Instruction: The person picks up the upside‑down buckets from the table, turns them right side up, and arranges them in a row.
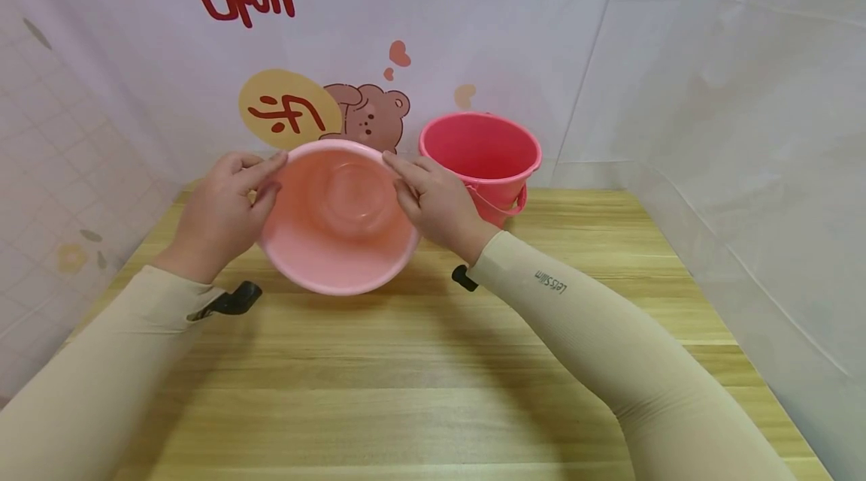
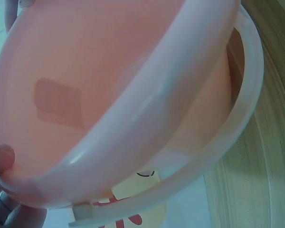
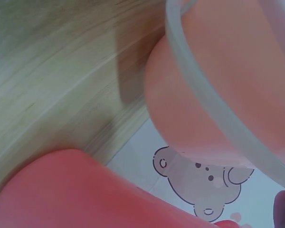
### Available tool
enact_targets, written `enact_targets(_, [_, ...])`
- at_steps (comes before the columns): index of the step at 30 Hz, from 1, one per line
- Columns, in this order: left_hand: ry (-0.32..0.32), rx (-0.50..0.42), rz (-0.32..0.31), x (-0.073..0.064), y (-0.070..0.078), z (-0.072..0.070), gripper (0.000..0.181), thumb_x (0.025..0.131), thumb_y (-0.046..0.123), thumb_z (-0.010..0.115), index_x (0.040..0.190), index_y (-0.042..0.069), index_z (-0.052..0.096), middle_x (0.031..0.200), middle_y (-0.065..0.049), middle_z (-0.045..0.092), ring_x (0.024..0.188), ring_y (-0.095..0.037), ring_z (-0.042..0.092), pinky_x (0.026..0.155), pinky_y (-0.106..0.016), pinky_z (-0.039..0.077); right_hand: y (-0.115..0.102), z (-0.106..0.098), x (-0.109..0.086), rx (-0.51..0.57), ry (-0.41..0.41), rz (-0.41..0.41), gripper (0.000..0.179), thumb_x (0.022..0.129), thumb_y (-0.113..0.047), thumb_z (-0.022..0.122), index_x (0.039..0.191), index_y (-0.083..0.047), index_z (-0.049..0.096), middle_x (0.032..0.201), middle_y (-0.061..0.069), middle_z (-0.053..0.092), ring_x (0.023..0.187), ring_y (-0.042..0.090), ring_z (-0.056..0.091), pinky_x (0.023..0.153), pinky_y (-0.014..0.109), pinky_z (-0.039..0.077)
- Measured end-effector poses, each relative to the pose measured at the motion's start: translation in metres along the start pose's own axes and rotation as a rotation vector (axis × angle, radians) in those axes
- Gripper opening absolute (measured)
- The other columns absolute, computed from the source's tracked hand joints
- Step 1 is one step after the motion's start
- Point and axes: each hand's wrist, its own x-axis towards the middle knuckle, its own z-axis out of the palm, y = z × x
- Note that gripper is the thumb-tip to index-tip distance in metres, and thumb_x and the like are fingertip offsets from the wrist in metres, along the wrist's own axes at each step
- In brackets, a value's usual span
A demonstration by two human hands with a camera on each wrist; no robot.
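A pale pink bucket is tilted so its open mouth faces me in the head view, showing the inside down to its round base. My left hand pinches the rim at the upper left, its thumb over the inner side in the left wrist view. On the upper right of the rim, my right hand pinches with thumb and fingers. The bucket's whitish handle hangs loose around its outside, and also crosses in front of the wall in the right wrist view.
A darker pink bucket stands upright on the wooden table, just behind my right hand, its handle hanging down. White sheets close off the back and sides, the back sheet printed with a bear and red writing.
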Motion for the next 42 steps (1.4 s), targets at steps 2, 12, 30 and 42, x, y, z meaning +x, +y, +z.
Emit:
enact_targets(2, [-0.013,-0.01,-0.026,0.001,0.0,0.0,0.044,0.1,0.008,0.067,0.144,0.013,0.065,0.116,-0.022,0.066,0.091,-0.033,0.058,0.067,-0.042,0.047,0.002,0.001,-0.001,0.013,0.012,-0.006,0.048,0.104,-0.017,0.064,0.152,-0.011,0.058,0.135,0.01,0.071,0.105,0.022,0.067,0.087,0.029,0.061])
enact_targets(12, [-0.048,-0.047,-0.145,0.007,-0.006,-0.006,0.042,0.103,0.016,0.065,0.145,0.017,0.065,0.121,-0.022,0.065,0.092,-0.035,0.065,0.066,-0.038,0.048,0.005,0.001,-0.004,0.005,-0.019,0.017,0.055,0.102,-0.02,0.066,0.156,-0.012,0.053,0.136,0.01,0.069,0.099,0.021,0.062,0.082,0.029,0.059])
enact_targets(30, [-0.126,-0.051,-0.201,0.0,-0.009,-0.006,0.055,0.104,0.027,0.066,0.156,0.016,0.053,0.129,-0.025,0.06,0.102,-0.037,0.064,0.059,-0.029,0.047,0.001,-0.006,0.007,0.037,-0.089,0.163,0.054,0.103,-0.017,0.061,0.156,-0.012,0.052,0.095,0.009,0.068,0.086,0.022,0.056,0.07,0.029,0.053])
enact_targets(42, [-0.132,-0.075,-0.18,-0.006,-0.012,-0.004,0.058,0.102,0.02,0.068,0.156,0.009,0.051,0.13,-0.03,0.059,0.098,-0.042,0.07,0.054,-0.017,0.046,0.001,-0.007,0.01,0.045,-0.113,0.235,0.056,0.104,-0.019,0.06,0.158,-0.013,0.049,0.084,0.008,0.057,0.08,0.022,0.052,0.065,0.029,0.049])
